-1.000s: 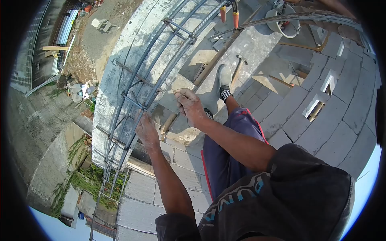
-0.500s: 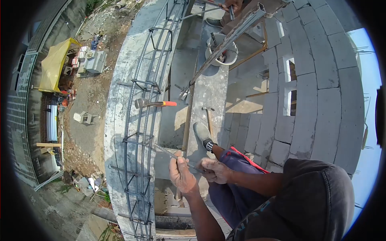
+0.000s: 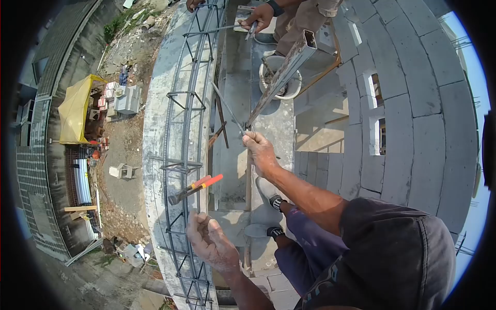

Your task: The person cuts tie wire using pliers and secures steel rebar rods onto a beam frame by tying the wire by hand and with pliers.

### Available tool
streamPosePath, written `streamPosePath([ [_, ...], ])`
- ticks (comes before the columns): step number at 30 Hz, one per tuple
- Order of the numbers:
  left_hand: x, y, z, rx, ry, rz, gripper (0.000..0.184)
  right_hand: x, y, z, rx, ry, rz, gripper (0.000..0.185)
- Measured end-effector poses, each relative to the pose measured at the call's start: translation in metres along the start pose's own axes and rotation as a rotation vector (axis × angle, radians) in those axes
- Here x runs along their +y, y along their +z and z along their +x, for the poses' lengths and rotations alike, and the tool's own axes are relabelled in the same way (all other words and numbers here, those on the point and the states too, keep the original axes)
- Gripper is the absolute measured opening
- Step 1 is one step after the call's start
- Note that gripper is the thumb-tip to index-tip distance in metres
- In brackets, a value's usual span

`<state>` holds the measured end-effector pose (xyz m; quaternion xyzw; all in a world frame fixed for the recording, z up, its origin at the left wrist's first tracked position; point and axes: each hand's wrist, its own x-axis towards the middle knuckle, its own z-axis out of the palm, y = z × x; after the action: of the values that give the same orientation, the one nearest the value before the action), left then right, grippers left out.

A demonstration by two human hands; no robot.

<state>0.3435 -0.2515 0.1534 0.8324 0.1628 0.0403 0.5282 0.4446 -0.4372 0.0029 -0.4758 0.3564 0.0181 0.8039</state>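
Observation:
My right hand (image 3: 262, 155) is closed round the lower end of a thin metal rod (image 3: 227, 106), which slants up and left from my fingers. Nearer to me, my left hand (image 3: 214, 247) is raised with curled fingers apart and nothing visible in it. It is close to the right side of the long rebar cage (image 3: 181, 168). A tool with red-orange handles (image 3: 195, 189) lies across the cage, just above my left hand. The cage rests along the pale concrete ledge (image 3: 155, 137).
A co-worker's hand (image 3: 262, 17) holds a bar at the top, with another hand (image 3: 194, 4) at the cage. A square metal tube (image 3: 284, 70) slants past a white bucket (image 3: 294, 88). Grey block wall (image 3: 398, 124) stands right; beyond the ledge is lower ground (image 3: 121, 201).
My hands have separated: the right moved up with the rod, while the left let go and moved left and down. The co-worker's hands show more, and the view has shifted.

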Motion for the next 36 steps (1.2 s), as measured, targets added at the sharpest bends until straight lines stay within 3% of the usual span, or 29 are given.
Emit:
streamPosePath([
  [3,-0.011,-0.026,-0.006,0.093,-0.145,0.015,0.041,-0.013,0.027,0.081,0.084,-0.428,-0.382,0.020],
  [5,-0.024,-0.034,-0.017,0.122,-0.219,0.027,0.040,-0.037,0.047,0.120,0.057,-0.447,-0.502,0.023],
  [7,-0.039,-0.036,-0.033,0.099,-0.246,0.044,0.040,-0.057,0.061,0.148,-0.026,-0.663,-0.596,0.024],
  [14,-0.046,0.004,-0.076,0.051,-0.476,-0.099,0.040,-0.085,0.109,0.187,0.033,-0.635,-0.698,0.025],
  [22,-0.048,0.032,-0.098,-0.059,-0.505,-0.185,0.038,-0.079,0.129,0.183,0.248,-0.487,-0.726,0.028],
  [31,-0.042,0.034,-0.105,-0.053,-0.620,-0.244,0.038,-0.101,0.128,0.187,0.269,-0.351,-0.792,0.031],
  [36,-0.038,0.040,-0.109,-0.052,-0.673,-0.280,0.038,-0.094,0.123,0.203,0.244,-0.552,-0.734,0.042],
])
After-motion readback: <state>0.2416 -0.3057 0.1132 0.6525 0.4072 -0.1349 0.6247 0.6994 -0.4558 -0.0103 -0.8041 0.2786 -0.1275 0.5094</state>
